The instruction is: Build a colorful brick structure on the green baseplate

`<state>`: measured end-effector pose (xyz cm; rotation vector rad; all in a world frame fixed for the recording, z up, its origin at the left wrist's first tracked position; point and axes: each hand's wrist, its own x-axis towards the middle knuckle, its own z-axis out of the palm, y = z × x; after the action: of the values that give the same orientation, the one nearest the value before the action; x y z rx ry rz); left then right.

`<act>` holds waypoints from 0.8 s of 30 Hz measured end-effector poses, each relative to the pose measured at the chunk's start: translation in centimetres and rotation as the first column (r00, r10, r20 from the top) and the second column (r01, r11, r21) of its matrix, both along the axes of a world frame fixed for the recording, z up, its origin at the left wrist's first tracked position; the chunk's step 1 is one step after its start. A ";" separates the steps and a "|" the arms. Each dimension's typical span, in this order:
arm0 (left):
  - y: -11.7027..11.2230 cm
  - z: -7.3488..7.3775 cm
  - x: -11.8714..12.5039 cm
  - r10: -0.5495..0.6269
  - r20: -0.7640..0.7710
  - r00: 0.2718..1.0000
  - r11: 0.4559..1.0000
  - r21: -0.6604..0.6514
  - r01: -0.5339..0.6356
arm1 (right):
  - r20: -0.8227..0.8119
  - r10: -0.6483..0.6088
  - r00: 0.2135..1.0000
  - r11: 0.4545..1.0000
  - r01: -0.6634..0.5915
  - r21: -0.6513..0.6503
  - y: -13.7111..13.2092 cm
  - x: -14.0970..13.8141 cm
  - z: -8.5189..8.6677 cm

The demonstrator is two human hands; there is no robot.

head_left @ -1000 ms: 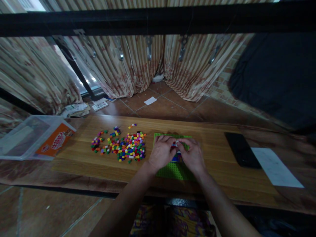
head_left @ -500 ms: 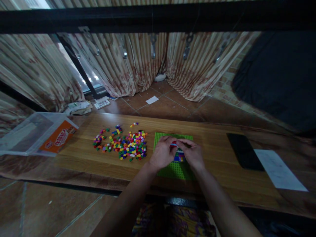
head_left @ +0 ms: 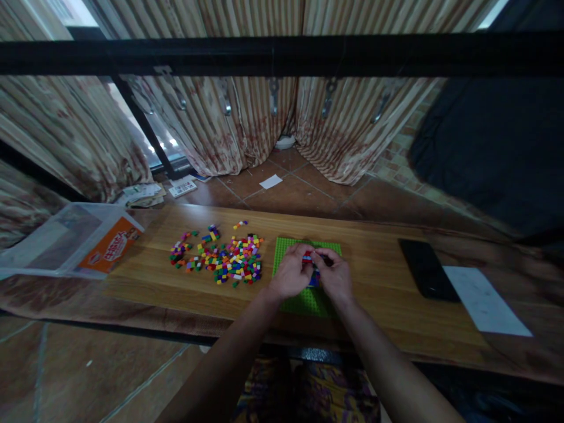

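Both hands work close together over a green studded baseplate [head_left: 304, 304]. My left hand [head_left: 291, 274] is closed, its fingers curled around the left side of a small build of toy bricks [head_left: 314, 281]. On the right side my right hand [head_left: 335, 276] pinches at the same build with thumb and bent fingers. A red brick [head_left: 307, 256] shows between the fingertips, with blue bricks below it. Most of the build is hidden by the hands, so I cannot tell which single brick each one grips.
Left of the baseplate, loose colourful bricks [head_left: 238, 261] lie in a spread pile on the wooden board [head_left: 374, 247]. A clear plastic box [head_left: 57, 261] with an orange label stands at far left. To the right are a black phone-like slab [head_left: 427, 270] and a white paper sheet [head_left: 487, 299].
My right hand has shifted slightly left, closer to my left hand, covering more of the build. The whole view has tilted a little.
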<state>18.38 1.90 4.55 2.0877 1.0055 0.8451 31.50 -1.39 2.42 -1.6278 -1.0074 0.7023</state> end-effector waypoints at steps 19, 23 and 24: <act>-4.7 -1.1 -21.8 0.842 -0.149 0.518 0.535 0.110 -0.838 | 0.127 -0.034 0.991 0.995 0.022 0.098 -9.8 -1.2 1.7; -3.0 -1.5 -24.3 0.888 -0.282 0.365 0.424 0.189 -0.886 | 0.241 0.220 0.945 0.969 -0.241 0.059 -10.9 -5.4 1.8; -2.5 -1.6 -24.5 0.891 -0.295 0.346 0.413 0.206 -0.887 | 0.270 0.280 0.921 0.952 -0.303 0.047 -10.8 -6.4 1.8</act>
<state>-6.09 -0.57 2.96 1.5721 2.5007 0.9307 25.08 -12.18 4.20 -1.5345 -1.4749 0.6383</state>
